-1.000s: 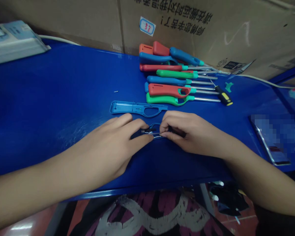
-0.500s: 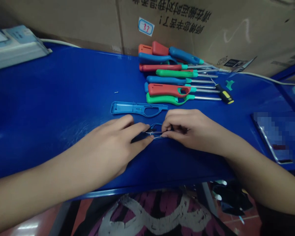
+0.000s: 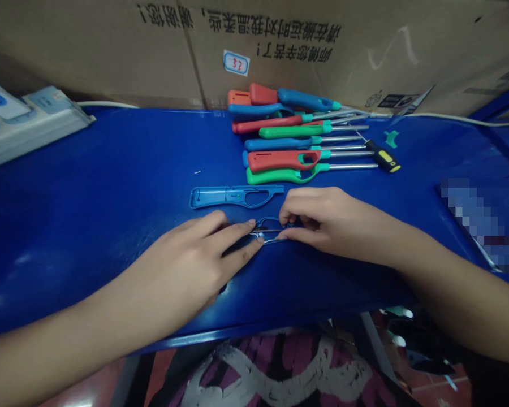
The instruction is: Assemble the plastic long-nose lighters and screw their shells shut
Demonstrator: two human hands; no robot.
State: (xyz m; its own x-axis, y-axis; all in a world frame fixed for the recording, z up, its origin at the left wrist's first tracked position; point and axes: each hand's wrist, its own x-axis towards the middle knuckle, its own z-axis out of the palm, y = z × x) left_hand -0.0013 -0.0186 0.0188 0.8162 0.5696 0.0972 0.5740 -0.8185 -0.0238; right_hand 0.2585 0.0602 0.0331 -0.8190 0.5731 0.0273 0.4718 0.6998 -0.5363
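An opened blue lighter body (image 3: 268,219), its inner parts and thin wires exposed, lies on the blue table between my hands. My left hand (image 3: 199,254) covers its handle end, thumb and fingertips pressing at the wires near the trigger loop. At the front end my right hand (image 3: 307,215) pinches, fingers curled; the small part under its fingertips is mostly hidden. Just beyond them lies an empty blue lighter casing half (image 3: 212,196), inner side up. Farther back sits a pile of red, blue and green stick lighters (image 3: 286,161) with metal tubes pointing right.
A black-and-yellow screwdriver (image 3: 382,156) rests against the lighter tubes, near a small green plastic piece (image 3: 391,139). A tiny metal pin (image 3: 197,172) lies left of the pile. A cardboard box (image 3: 152,62) stands behind, a power strip (image 3: 38,127) at left, a phone (image 3: 479,226) at right.
The camera view has shifted, so the box shows more at the top. My hands stay on the lighter body with only slight finger movement.
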